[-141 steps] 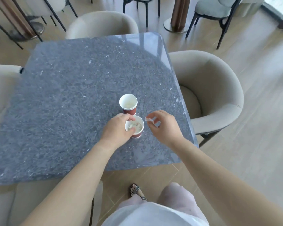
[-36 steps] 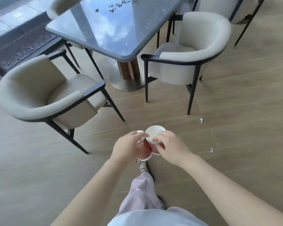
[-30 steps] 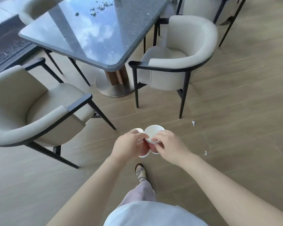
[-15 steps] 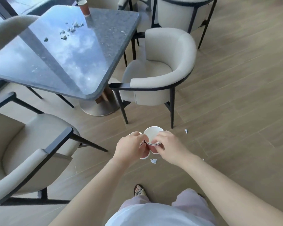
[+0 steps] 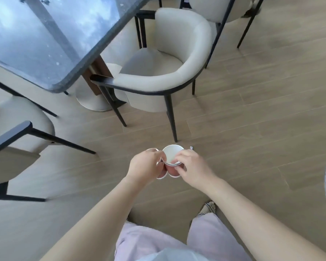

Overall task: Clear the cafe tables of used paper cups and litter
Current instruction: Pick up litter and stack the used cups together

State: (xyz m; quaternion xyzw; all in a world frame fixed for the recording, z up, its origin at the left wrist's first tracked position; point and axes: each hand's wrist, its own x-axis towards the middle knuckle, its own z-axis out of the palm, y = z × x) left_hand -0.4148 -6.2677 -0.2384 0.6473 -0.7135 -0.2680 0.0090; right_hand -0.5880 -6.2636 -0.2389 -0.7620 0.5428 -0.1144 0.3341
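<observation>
Both arms reach forward and down from the body, bent slightly inward so the hands meet at waist height above the wooden floor (image 5: 252,129). The left hand (image 5: 144,167) curls its fingers (image 5: 154,153) closed around one paper cup (image 5: 161,175), mostly hidden behind the knuckles. The right hand (image 5: 193,166) grips a second paper cup (image 5: 171,155) with thumb and fingertips pinched over its white rim; the mouth faces the camera and looks empty. The two cups touch side by side, their red walls showing below. No writing or logo can be read on either. A small scrap of litter (image 5: 191,147) lies on the floor just beyond the right hand. The glossy counter (image 5: 79,53) with cream chairs (image 5: 177,76) stands ahead, to the left.
</observation>
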